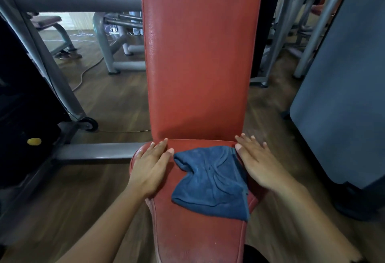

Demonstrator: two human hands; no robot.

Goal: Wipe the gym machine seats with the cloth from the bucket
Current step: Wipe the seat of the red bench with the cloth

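The left hand (152, 167) lies flat on the left edge of the red seat (198, 237), fingers straight and gripping nothing, its thumb just beside the cloth (210, 181). The blue cloth sits crumpled in the middle of the seat, between both hands, below the upright backrest (200, 54). It looks like soft, light towelling, limp and easy to bunch, and possibly damp. Taking it means gathering a thick fold near its middle rather than a loose corner, so it stays wadded under the palm for wiping. The right hand (258, 162) rests flat on the seat's right edge, fingers spread and holding nothing, thumb at the cloth's upper corner
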